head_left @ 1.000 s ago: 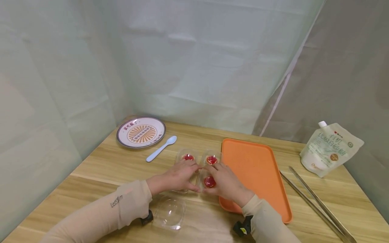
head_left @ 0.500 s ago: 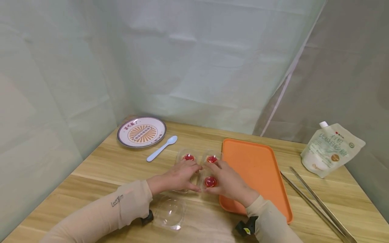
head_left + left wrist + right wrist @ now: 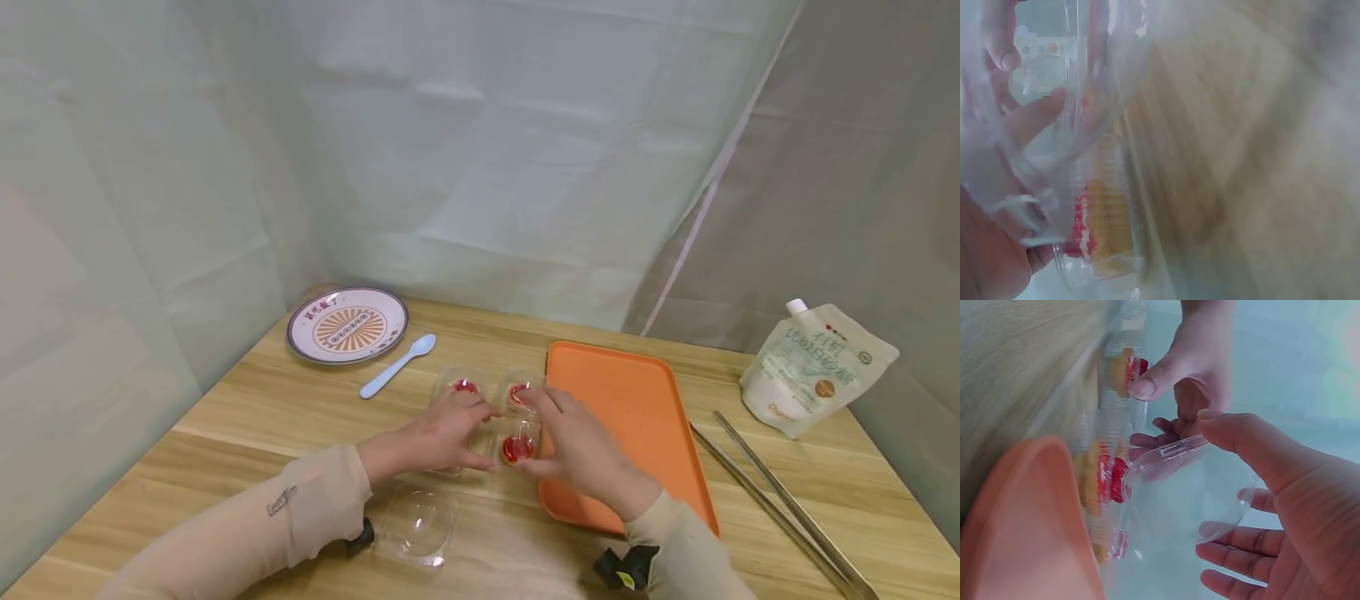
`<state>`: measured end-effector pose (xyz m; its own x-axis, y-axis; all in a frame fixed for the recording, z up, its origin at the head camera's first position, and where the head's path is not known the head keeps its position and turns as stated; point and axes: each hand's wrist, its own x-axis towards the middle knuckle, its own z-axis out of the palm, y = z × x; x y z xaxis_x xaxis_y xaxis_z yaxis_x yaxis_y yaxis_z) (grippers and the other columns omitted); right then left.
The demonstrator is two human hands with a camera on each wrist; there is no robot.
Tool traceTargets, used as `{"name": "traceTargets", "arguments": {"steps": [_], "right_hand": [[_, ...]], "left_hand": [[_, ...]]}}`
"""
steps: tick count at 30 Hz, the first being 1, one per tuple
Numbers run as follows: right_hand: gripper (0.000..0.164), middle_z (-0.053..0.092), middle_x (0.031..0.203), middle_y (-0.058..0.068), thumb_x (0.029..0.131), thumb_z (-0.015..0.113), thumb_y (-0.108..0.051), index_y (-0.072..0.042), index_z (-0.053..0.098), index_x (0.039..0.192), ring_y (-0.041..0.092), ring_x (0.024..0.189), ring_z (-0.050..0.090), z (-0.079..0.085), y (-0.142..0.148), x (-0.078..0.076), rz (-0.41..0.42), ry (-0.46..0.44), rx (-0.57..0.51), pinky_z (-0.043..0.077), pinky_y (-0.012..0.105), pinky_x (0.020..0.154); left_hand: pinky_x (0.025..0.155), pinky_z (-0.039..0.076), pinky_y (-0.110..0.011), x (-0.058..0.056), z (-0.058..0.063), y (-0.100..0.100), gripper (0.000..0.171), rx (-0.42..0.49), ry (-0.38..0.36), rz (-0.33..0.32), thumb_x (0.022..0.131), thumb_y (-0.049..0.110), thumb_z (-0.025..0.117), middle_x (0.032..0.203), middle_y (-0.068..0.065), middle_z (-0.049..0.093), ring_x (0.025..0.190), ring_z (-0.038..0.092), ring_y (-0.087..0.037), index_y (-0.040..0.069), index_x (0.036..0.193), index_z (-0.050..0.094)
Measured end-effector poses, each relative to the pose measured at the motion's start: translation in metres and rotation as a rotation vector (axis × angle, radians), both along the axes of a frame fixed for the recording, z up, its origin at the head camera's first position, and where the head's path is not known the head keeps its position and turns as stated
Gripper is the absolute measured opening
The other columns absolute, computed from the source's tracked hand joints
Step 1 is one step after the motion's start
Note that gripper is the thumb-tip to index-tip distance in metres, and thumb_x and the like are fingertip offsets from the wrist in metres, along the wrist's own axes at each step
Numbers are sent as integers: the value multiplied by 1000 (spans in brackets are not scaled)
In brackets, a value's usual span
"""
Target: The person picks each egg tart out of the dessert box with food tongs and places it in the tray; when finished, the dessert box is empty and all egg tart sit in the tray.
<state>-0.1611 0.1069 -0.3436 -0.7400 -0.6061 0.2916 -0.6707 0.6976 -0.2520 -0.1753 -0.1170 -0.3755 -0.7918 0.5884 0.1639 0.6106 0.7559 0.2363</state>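
Observation:
A clear plastic container with domed lids stands mid-table, holding tarts with red tops, among them a front right tart and a back left tart. My left hand lies over its left side, thumb and fingers bent about the inner edge. My right hand grips a clear lid between thumb and fingers, tilted up beside the tarts in the right wrist view. An opened lid lies flat in front of my left hand; clear plastic also fills the left wrist view's upper left, close to a tart.
An orange tray sits right of the container, partly under my right hand. Metal tongs and a spouted pouch stand farther right. A patterned plate and a pale blue spoon lie at the back left.
My right hand has moved right, away from the left hand, and tilted the right-hand lid up. The front right tart shows more fully. My left hand has stayed nearly in place.

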Motion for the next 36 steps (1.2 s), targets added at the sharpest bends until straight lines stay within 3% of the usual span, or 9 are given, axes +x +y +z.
{"name": "traceTargets", "arguments": {"steps": [11,16,22,27,36], "right_hand": [[86,60,128,6,64,88,-40,-11,47,134,27,117,58,5,13,12,-13,145,-73,49,49,92],[88,58,131,6,63,88,-41,-10,46,135,26,119,57,4,14,15,-7,173,-120,48,49,92],[91,58,132,4,61,89,-38,-10,46,136,23,116,58,2,15,20,5,190,-204,49,44,90],[90,60,128,3,58,91,-36,-9,48,133,23,115,59,-2,14,26,16,208,-269,50,45,91],[87,60,129,1,59,90,-29,-7,48,132,21,112,59,-12,17,34,83,139,-409,54,40,87]], "left_hand": [[98,40,-40,11,18,0,74,86,88,-13,69,50,80,117,-3,62,111,54,-20,13,129,56],[99,41,-41,18,21,2,80,141,139,-20,66,47,83,119,-5,61,112,54,-22,11,131,54],[102,41,-44,28,23,6,91,145,210,-11,62,52,84,124,-5,58,116,53,-23,12,135,50],[102,45,-45,36,23,9,93,217,171,-45,63,49,85,132,-5,55,119,53,-22,13,139,45],[97,49,-43,50,22,10,89,278,142,-66,65,47,84,132,-4,54,120,52,-21,13,139,48]]}}
